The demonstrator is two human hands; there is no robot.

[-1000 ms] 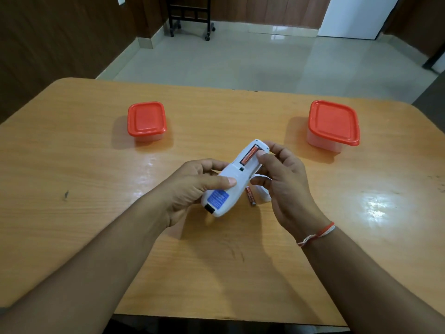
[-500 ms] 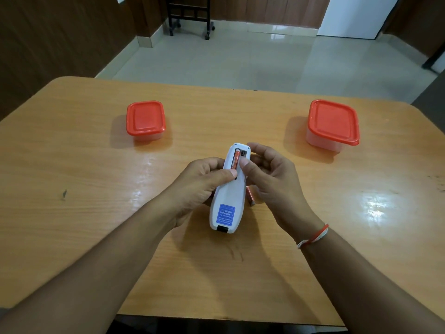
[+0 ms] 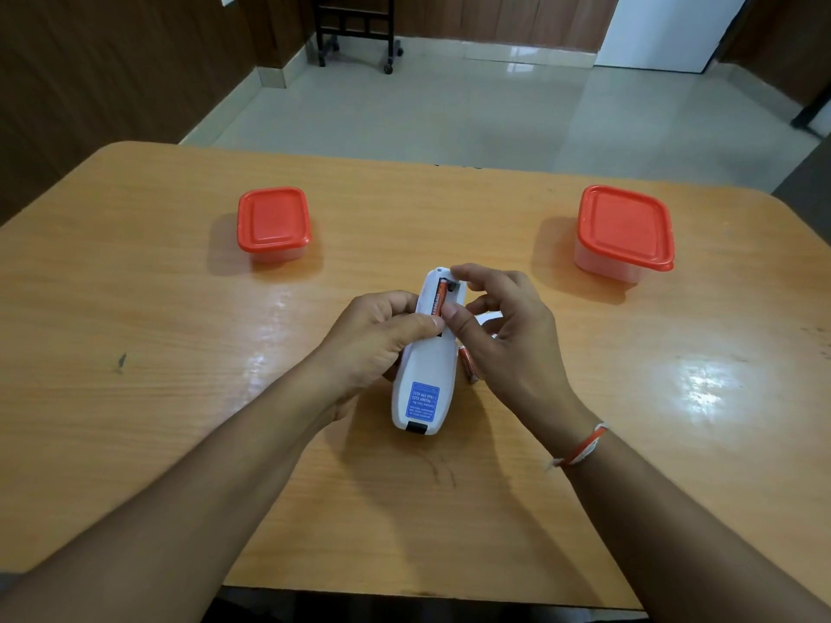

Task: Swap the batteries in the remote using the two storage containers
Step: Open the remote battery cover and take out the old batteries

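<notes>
A white remote (image 3: 425,375) lies back side up in my left hand (image 3: 373,341), its battery bay open at the far end. One orange battery (image 3: 438,298) sits in the bay. My right hand (image 3: 499,330) pinches that battery, thumb at its near end and forefinger at its far end. A second orange battery (image 3: 467,362) lies on the table beside the remote, partly hidden by my right hand. A white piece (image 3: 488,317), probably the battery cover, shows behind my right fingers. Both red-lidded containers, the small one (image 3: 273,223) at far left and the larger one (image 3: 625,231) at far right, are closed.
The wooden table (image 3: 180,397) has its near edge close to me. Beyond its far edge lie a tiled floor and a black wheeled stand (image 3: 355,33).
The remote has turned from slanting rightward to pointing straight away from me. My right thumb and forefinger have moved onto the ends of the battery in the bay.
</notes>
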